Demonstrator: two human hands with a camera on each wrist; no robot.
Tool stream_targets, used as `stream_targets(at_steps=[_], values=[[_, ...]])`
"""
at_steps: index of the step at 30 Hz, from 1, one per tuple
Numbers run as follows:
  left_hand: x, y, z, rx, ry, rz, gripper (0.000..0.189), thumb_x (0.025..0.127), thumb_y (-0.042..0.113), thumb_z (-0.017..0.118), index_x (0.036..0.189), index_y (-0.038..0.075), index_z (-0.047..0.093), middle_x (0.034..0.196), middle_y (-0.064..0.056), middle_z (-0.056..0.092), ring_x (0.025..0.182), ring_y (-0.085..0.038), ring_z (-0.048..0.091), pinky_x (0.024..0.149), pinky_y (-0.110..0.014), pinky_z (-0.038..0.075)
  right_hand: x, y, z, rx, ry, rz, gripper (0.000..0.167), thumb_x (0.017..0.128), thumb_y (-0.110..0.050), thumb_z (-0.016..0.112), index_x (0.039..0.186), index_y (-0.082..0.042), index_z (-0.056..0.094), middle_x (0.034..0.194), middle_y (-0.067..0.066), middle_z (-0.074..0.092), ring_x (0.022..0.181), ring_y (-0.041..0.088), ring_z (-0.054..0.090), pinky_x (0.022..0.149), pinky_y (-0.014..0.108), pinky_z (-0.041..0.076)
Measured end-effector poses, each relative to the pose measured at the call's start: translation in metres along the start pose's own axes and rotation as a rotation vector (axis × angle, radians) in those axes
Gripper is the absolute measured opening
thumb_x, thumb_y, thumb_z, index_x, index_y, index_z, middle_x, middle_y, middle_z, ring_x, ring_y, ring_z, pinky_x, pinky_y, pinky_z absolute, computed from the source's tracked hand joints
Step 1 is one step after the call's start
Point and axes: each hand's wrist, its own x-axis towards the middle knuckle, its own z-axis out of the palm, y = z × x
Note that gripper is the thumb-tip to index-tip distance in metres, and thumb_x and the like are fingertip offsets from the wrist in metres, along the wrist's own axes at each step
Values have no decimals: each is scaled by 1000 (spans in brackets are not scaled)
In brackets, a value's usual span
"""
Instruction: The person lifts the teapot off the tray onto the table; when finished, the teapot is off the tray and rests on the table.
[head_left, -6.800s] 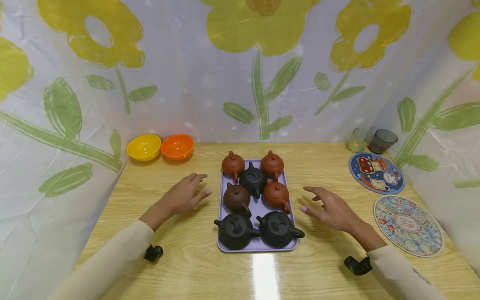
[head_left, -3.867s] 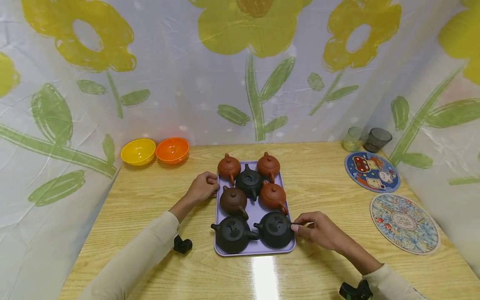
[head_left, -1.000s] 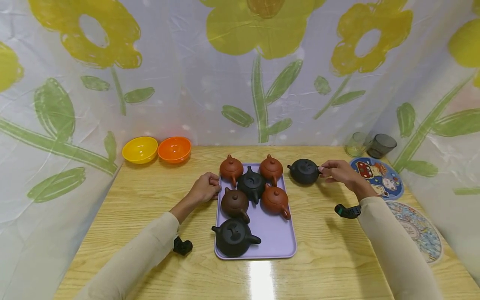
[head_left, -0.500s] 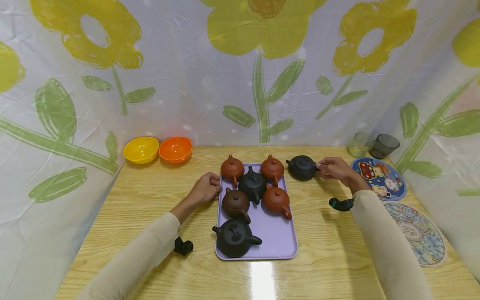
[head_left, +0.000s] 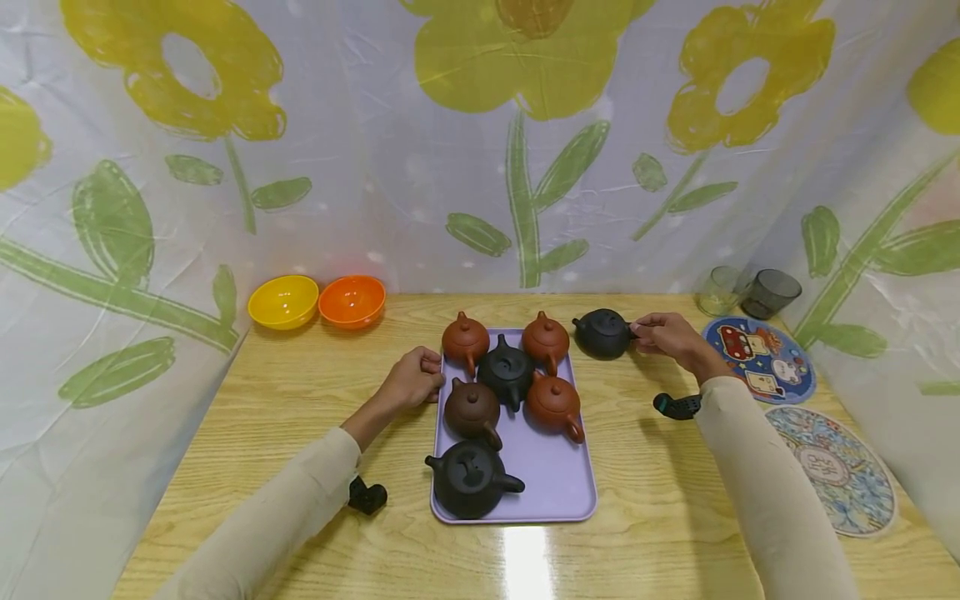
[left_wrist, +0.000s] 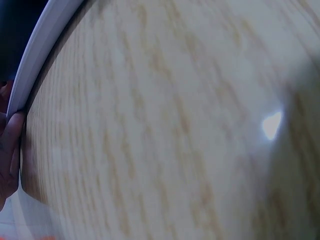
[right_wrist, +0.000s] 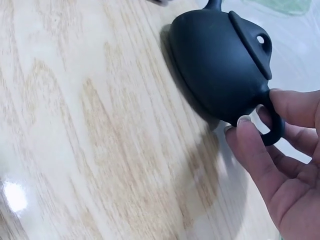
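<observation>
My right hand (head_left: 670, 340) pinches the handle of a black teapot (head_left: 603, 335) at the back, right of the lilac tray (head_left: 551, 492). In the right wrist view, thumb and fingers hold the teapot's looped handle (right_wrist: 274, 131); its base is on or very close to the wood. My left hand (head_left: 411, 380) grips the tray's left rim; the left wrist view shows fingers (left_wrist: 11, 150) at that rim (left_wrist: 37, 47). On the tray are a black teapot (head_left: 467, 482) at the front left, a dark brown teapot (head_left: 471, 410), another black teapot (head_left: 504, 368) and several reddish-brown teapots (head_left: 553, 402).
A yellow bowl (head_left: 283, 302) and an orange bowl (head_left: 352, 302) stand at the back left. Two glasses, one greenish (head_left: 720, 292) and one dark grey (head_left: 772, 293), are at the back right. Two round mats, blue (head_left: 787, 367) and floral (head_left: 847, 492), lie along the right side.
The right hand took the front-right black teapot by its handle and carried it off the tray to the back right, lately shifting slightly leftward and back. The left hand came to the tray's rim and stayed.
</observation>
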Motion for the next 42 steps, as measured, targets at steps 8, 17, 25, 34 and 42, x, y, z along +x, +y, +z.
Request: stream_targets(at_steps=[8, 17, 25, 34, 42], values=[[-2, 2, -1, 5, 3, 2, 33, 90, 0, 63, 122, -2, 54, 110, -18, 59, 78, -18, 61, 62, -27, 61, 1, -2, 7, 35, 56, 30, 50, 108, -26, 46, 143, 8, 43, 134, 22, 49, 109, 23, 60, 107, 45, 51], [-2, 2, -2, 10, 3, 7, 33, 90, 0, 62, 121, -2, 55, 109, -18, 60, 74, -17, 61, 60, -26, 61, -2, 1, 6, -18, 130, 16, 57, 107, -35, 46, 148, 3, 40, 137, 29, 50, 115, 35, 60, 105, 53, 51], [-2, 3, -2, 9, 5, -5, 33, 90, 1, 63, 122, -1, 55, 109, -17, 59, 74, -16, 61, 61, -26, 61, -11, 7, 2, -21, 240, -21, 63, 104, -46, 48, 145, 1, 44, 144, 27, 49, 103, 20, 67, 87, 35, 61], [-2, 5, -2, 5, -1, -12, 33, 90, 1, 63, 122, -1, 55, 110, -17, 59, 77, -18, 61, 62, -26, 61, -28, 3, 1, -50, 245, -49, 67, 102, -52, 48, 144, 0, 46, 145, 24, 50, 91, 4, 66, 87, 38, 60], [-1, 4, -2, -7, -8, -27, 33, 90, 0, 63, 123, -1, 54, 111, -18, 60, 76, -17, 61, 61, -27, 61, -50, -6, 9, -66, 217, -62, 63, 103, -50, 49, 142, 0, 49, 139, 23, 53, 88, 2, 64, 80, 31, 59]])
